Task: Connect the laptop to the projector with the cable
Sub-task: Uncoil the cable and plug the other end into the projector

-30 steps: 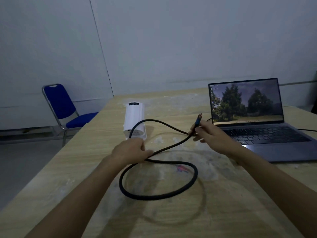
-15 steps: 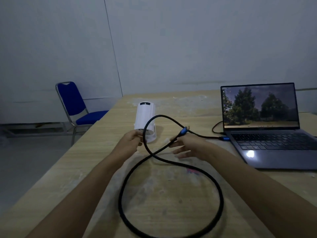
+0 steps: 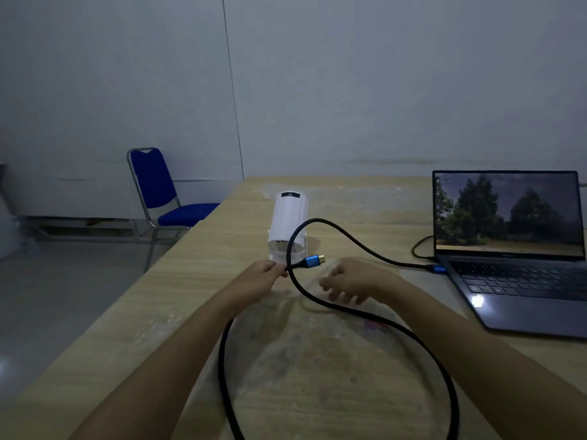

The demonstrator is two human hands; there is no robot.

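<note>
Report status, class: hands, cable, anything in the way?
Left hand pinching free blue plug; right hand open, empty. Cable's other end at laptop. Projector unconnected, nothing blocking.

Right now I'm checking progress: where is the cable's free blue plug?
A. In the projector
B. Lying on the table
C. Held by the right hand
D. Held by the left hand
D: the left hand pinches the cable just behind the plug, near the projector; the right hand is open.
</note>
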